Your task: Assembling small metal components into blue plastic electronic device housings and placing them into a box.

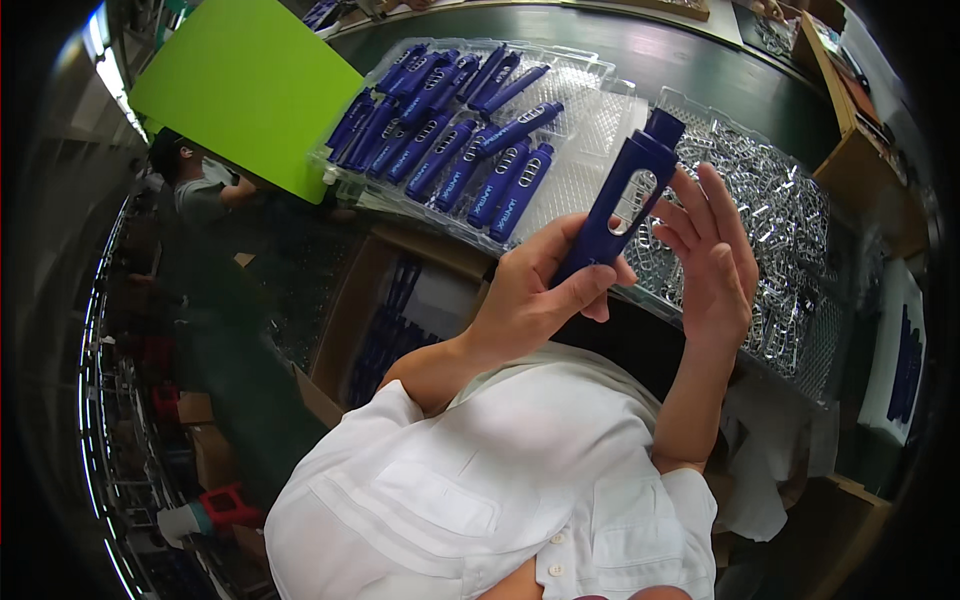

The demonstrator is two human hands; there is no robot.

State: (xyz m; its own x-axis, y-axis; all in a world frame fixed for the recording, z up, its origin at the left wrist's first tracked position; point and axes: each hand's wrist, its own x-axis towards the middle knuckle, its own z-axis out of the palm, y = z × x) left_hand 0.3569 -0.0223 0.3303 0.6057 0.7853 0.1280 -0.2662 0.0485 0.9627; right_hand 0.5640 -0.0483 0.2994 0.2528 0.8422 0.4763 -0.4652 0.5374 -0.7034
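Observation:
My left hand (535,290) is closed round the lower end of a dark blue plastic tube-shaped housing (592,238). The housing is tilted up to the right, with a long oval window in its side and a narrower collar at its upper end. Close to its right side is my right hand (715,260), fingers apart and raised, with nothing seen in it. Some fingertips come near the housing's edge; whether they touch it I cannot tell. Under and behind my right hand, a clear tray holds a heap of shiny metal clip-like parts (790,310).
A clear plastic tray (590,62) at the back left bears many similar blue housings (440,165). Below it stands a cardboard box (335,320) with more dark blue pieces. A bright green panel (245,95) rises at the left; a person (200,185) is beyond it. Wooden bins (860,150) stand right.

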